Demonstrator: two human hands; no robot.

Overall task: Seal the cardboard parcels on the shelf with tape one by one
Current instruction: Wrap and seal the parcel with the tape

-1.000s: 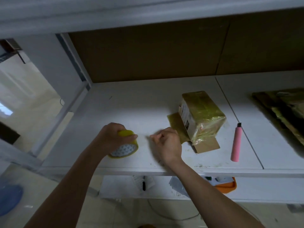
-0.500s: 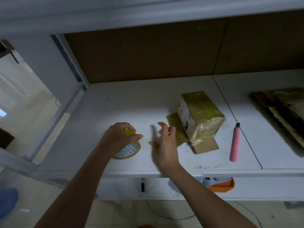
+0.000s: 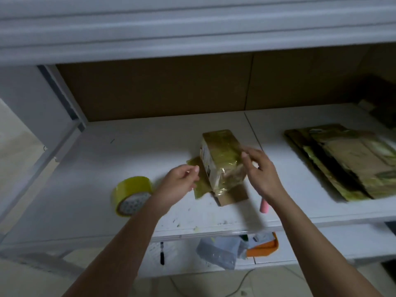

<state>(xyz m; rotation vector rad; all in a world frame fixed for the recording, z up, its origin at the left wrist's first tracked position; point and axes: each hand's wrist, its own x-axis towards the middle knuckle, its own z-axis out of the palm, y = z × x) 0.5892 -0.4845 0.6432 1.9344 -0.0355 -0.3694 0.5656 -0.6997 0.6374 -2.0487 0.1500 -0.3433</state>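
A small cardboard parcel (image 3: 220, 159) wrapped in yellowish tape lies on the white shelf (image 3: 132, 151), with loose flaps at its near end. My left hand (image 3: 180, 183) hovers just left of it with relaxed fingers, holding nothing. My right hand (image 3: 259, 170) is at the parcel's right side, fingers spread, at or just above its taped surface. A roll of yellow tape (image 3: 131, 195) stands free on the shelf to the left of my left forearm.
A pink utility knife (image 3: 264, 207) lies near the shelf's front edge, mostly hidden by my right wrist. Flattened taped cardboard pieces (image 3: 347, 161) lie at the right. A lower shelf holds grey bags (image 3: 220, 249) and an orange object (image 3: 265, 247).
My left hand has let go of the tape roll and moved right toward the parcel. My right hand has moved from the parcel's left to its right side.
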